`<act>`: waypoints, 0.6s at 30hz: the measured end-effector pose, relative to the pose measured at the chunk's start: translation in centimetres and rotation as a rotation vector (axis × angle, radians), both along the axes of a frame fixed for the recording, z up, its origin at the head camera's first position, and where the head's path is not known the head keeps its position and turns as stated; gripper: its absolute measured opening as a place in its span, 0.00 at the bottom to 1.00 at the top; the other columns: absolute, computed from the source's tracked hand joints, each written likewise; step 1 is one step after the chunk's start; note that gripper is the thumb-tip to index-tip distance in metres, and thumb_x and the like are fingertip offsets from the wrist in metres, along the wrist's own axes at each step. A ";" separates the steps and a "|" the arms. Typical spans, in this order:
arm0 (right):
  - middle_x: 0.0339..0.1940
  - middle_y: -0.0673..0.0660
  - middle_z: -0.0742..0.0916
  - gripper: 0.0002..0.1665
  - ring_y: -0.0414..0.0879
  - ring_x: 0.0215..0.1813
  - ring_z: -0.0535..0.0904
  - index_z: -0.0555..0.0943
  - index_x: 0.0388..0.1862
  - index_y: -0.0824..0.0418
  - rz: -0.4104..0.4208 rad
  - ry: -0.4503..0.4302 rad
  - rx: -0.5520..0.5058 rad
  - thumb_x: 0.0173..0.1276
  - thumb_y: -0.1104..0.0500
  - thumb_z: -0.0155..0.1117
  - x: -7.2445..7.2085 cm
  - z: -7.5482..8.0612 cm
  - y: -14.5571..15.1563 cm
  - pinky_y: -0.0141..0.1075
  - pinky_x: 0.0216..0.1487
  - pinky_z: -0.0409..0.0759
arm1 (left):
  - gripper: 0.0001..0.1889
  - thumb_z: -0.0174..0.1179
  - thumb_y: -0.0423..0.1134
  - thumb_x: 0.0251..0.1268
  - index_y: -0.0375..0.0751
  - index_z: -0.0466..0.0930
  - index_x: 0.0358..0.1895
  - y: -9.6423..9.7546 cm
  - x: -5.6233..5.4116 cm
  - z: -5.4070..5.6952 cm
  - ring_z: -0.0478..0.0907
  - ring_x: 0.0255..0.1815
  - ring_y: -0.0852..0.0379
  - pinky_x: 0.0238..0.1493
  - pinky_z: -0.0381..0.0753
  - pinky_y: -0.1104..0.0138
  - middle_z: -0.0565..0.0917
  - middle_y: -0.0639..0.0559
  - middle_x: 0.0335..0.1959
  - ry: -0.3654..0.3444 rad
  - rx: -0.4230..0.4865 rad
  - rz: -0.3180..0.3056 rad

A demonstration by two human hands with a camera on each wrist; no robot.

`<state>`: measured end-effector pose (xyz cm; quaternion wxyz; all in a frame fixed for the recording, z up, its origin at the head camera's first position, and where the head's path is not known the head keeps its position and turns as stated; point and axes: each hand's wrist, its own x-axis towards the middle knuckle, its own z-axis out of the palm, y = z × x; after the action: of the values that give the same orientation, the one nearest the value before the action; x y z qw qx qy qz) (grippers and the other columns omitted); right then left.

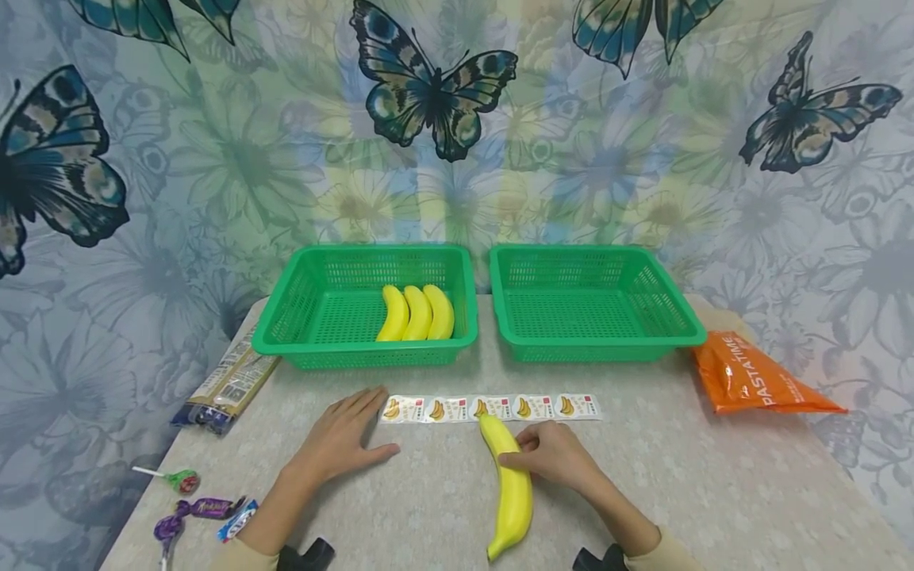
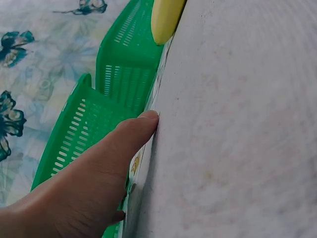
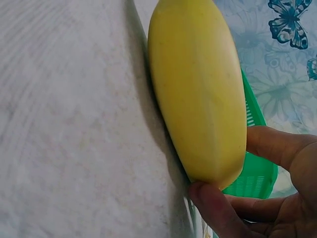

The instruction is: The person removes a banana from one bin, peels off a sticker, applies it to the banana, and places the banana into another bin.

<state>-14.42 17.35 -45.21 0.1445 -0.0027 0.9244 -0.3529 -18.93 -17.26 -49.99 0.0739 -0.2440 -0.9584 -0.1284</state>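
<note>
A yellow banana [image 1: 514, 503] lies lengthwise on the table, its tip over a strip of stickers [image 1: 543, 408] printed with small bananas. My right hand [image 1: 560, 456] pinches it from the right side; the right wrist view has the banana [image 3: 198, 94] large, with thumb and fingers about its lower part. Flat on the table rests my left hand [image 1: 346, 436], fingers extended, fingertips at the strip's left end. Several stickers show on the strip, partly covered by the banana tip. The left wrist view shows the left hand's thumb [image 2: 136, 131] stretched out, gripping nothing.
Behind the strip stand two green baskets; the left basket [image 1: 364, 349] holds 3 bananas [image 1: 418, 313], the right basket [image 1: 600, 342] none. An orange pasta bag [image 1: 760, 377] lies right. At left are a long packet [image 1: 232, 381], lollipops [image 1: 184, 480] and wrapped candies [image 1: 210, 508].
</note>
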 end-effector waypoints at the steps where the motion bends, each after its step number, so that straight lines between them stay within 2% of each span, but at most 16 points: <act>1: 0.26 0.51 0.84 0.31 0.41 0.26 0.76 0.86 0.42 0.65 0.000 0.001 0.002 0.49 0.42 0.77 0.0 0.0 0.0 0.32 0.26 0.75 | 0.48 0.59 0.72 0.53 0.41 0.67 0.71 0.0 0.0 0.0 0.69 0.70 0.41 0.63 0.72 0.43 0.71 0.45 0.71 -0.005 -0.006 0.002; 9: 0.28 0.50 0.85 0.31 0.41 0.29 0.76 0.86 0.43 0.65 -0.008 0.020 -0.007 0.51 0.42 0.76 0.3 -0.2 0.1 0.32 0.27 0.76 | 0.48 0.58 0.72 0.54 0.40 0.67 0.71 0.0 0.0 -0.2 0.67 0.72 0.43 0.67 0.69 0.43 0.70 0.44 0.71 -0.039 -0.026 0.003; 14: 0.29 0.48 0.86 0.29 0.39 0.32 0.78 0.87 0.43 0.62 -0.044 0.084 0.029 0.50 0.41 0.77 0.2 0.7 0.4 0.32 0.31 0.77 | 0.48 0.59 0.71 0.54 0.39 0.67 0.71 0.3 -0.1 -0.2 0.66 0.73 0.43 0.68 0.68 0.44 0.70 0.44 0.72 -0.049 -0.025 -0.005; 18: 0.26 0.46 0.85 0.28 0.38 0.31 0.77 0.87 0.43 0.62 -0.061 0.121 0.027 0.50 0.44 0.78 -0.2 1.4 0.5 0.31 0.30 0.76 | 0.48 0.59 0.71 0.54 0.37 0.67 0.71 0.3 -0.2 -0.2 0.66 0.72 0.41 0.69 0.67 0.44 0.70 0.42 0.71 -0.053 -0.028 0.001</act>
<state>-14.62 17.85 -43.79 0.0776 0.0059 0.9358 -0.3440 -19.09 -16.96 -50.15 0.0453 -0.2410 -0.9619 -0.1212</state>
